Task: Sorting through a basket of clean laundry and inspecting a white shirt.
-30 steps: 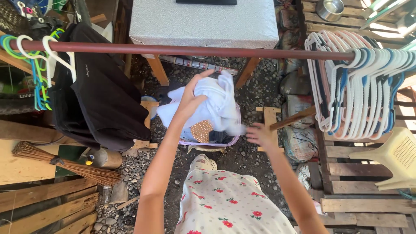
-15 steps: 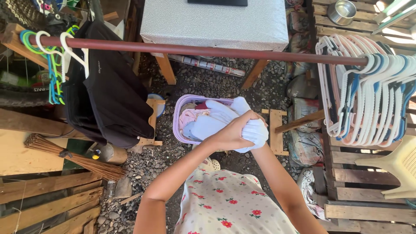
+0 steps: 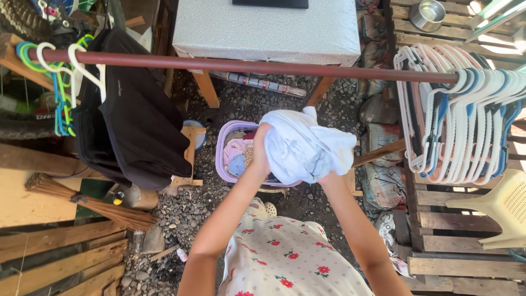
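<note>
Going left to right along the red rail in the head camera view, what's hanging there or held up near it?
Green and blue hangers → black garment → white cloth held in both hands → bunch of white, pink and blue hangers.

A crumpled white garment (image 3: pixel 307 145) held bunched above the basket.

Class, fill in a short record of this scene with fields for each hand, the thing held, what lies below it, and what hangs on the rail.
Left hand: left hand grips the white garment at its left edge
Right hand: right hand mostly hidden under the garment, holding its lower right edge
Below: purple laundry basket with clothes, on gravel
Rail: reddish rail crosses the view
Hanging left: black garment on a white hanger
Hanging right: bunch of empty hangers
</note>
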